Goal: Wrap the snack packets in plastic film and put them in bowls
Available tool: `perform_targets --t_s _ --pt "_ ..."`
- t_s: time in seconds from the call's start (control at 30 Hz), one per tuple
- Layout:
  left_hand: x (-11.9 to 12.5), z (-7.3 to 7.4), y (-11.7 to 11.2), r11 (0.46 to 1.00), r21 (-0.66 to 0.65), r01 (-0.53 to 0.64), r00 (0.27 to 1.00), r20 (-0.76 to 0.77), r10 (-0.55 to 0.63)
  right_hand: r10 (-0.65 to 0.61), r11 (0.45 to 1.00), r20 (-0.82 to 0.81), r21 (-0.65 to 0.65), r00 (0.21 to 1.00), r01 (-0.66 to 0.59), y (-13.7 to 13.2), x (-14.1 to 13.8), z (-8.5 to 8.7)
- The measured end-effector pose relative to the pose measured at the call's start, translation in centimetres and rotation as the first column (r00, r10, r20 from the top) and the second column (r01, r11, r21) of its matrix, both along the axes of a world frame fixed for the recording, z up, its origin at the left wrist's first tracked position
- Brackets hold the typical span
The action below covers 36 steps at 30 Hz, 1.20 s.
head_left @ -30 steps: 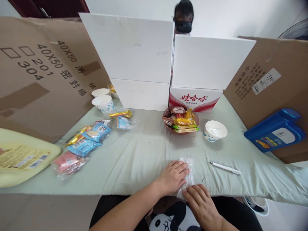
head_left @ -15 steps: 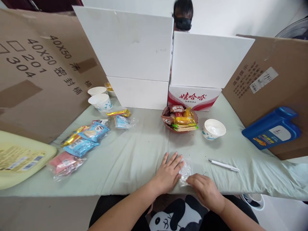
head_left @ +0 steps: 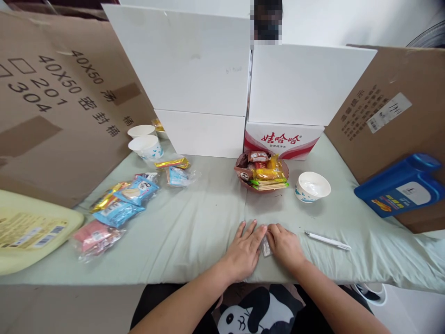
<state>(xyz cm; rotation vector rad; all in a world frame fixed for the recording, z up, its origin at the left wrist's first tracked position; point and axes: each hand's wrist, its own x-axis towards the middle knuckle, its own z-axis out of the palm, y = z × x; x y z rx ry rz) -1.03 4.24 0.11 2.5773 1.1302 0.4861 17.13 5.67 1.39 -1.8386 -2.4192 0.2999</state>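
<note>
A clear plastic wrapper (head_left: 266, 248) lies on the cloth-covered bench (head_left: 205, 222), in the narrow gap between the person's two hands, with only a small folded piece showing. The left hand (head_left: 244, 253) is palm down and open, its fingers spread, with the wrapper just beside its thumb side. The right hand (head_left: 285, 246) has its fingers bent down at the other side of the wrapper, its fingertips close to the left index finger; whether they pinch the plastic cannot be told, since the hand covers them. Half a second earlier the right hand was lower, nearer the person, and a wider, crumpled patch of plastic showed; a second earlier it was a longer strip, partly under the left hand. The pen (head_left: 328, 240) to the right, the snack bowl (head_left: 251, 187) and the paper cup (head_left: 306, 193) beyond the hands have kept their places on the bench.
</note>
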Motion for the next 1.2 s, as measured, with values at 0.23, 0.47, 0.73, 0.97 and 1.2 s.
perform_targets --t_s 0.23,0.47,0.73,0.97,1.2 --pt "0.3 0.1 -0.3 0.987 0.079 -0.143 0.988 0.068 0.138 -0.075 0.996 0.063 0.046 0.995 0.072 -0.2 -0.2 -0.5" --pt "0.4 -0.1 -0.2 0.988 0.077 -0.135 0.988 0.092 0.128 -0.237 0.944 0.107 0.262 0.966 0.202 -0.1 2.9 0.2" --pt "-0.2 -1.6 0.4 0.939 0.075 -0.335 0.92 0.24 0.309 0.337 0.917 0.04 0.212 0.941 -0.337 -2.7 0.0 -1.7" --pt "-0.9 -3.0 0.9 0.9 0.175 -0.398 0.908 0.21 0.361 0.304 0.922 0.091 0.223 0.948 -0.317 -6.1 -0.4 -2.2" --pt "-0.9 -4.1 0.9 0.884 0.225 -0.411 0.911 0.145 0.387 0.555 0.72 -0.052 0.529 0.83 -0.449 -7.4 3.3 -0.2"
